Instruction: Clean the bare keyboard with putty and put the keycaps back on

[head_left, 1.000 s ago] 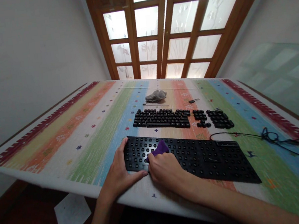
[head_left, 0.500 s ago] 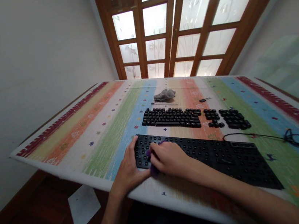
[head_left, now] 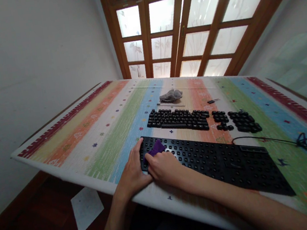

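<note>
A black keyboard base (head_left: 210, 160), stripped of its keycaps, lies at a slant along the near edge of the table. My left hand (head_left: 131, 172) grips its left end, fingertips at the far corner and thumb along the near side. In my right hand (head_left: 164, 168) is a bunched purple cloth (head_left: 157, 147), pressed onto the key posts near that left end. The right fingers are curled round the cloth and partly hide it. Behind the base, loose black keycaps (head_left: 179, 119) sit in keyboard layout, with another group of keycaps (head_left: 243, 121) to the right.
A crumpled grey cloth (head_left: 171, 95) and a thin stick (head_left: 172, 105) lie beyond the keycaps. Farther right is a small black tool with wire prongs (head_left: 212, 101). The keyboard's cable (head_left: 305, 142) is coiled at the right. A white sheet (head_left: 88, 208) is below the table's left edge.
My right hand has shifted slightly left and nearer to me, and more of the purple cloth now shows above its fingers. The left hand keeps its hold on the keyboard base.
</note>
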The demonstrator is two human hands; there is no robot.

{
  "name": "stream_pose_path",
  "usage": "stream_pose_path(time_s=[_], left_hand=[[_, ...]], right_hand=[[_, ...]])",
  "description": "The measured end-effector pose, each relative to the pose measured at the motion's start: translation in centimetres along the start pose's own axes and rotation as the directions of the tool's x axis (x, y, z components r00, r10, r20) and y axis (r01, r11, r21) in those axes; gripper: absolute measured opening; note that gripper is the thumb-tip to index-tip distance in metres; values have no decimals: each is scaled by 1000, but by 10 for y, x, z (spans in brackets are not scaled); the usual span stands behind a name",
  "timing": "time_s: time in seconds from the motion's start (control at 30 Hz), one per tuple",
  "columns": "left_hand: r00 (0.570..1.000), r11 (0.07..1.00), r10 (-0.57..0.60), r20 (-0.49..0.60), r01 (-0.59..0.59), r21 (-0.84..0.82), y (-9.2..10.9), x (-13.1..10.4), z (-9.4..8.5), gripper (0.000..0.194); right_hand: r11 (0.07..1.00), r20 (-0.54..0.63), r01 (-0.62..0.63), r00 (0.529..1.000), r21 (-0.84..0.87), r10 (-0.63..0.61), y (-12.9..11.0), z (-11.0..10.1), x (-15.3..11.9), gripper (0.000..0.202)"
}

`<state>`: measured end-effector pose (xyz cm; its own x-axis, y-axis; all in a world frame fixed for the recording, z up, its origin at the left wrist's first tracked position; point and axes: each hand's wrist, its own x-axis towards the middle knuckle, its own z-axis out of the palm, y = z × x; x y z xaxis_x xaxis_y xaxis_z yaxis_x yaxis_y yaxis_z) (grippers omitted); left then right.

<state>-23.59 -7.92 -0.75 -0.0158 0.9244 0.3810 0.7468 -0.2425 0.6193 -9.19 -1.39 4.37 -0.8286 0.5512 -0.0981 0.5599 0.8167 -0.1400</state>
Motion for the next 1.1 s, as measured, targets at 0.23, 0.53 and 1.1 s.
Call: stream_pose_path(time_s=[0.23,0.53,1.1], left_hand=[[999,1000,-23,26,23,-20,1,1,-2,109],[1000,1000,-18,25,18,1,3,0,-1,106],[996,996,-85,26,86,-31,-1,-2,-1,113]], right_hand=[[987,44,158,986,14,-159,13,-10,0,25],[980,3,197,980,6,-197,12,-1,-4,24],[974,-436,159,897,159,-76,30,-2,11,29]])
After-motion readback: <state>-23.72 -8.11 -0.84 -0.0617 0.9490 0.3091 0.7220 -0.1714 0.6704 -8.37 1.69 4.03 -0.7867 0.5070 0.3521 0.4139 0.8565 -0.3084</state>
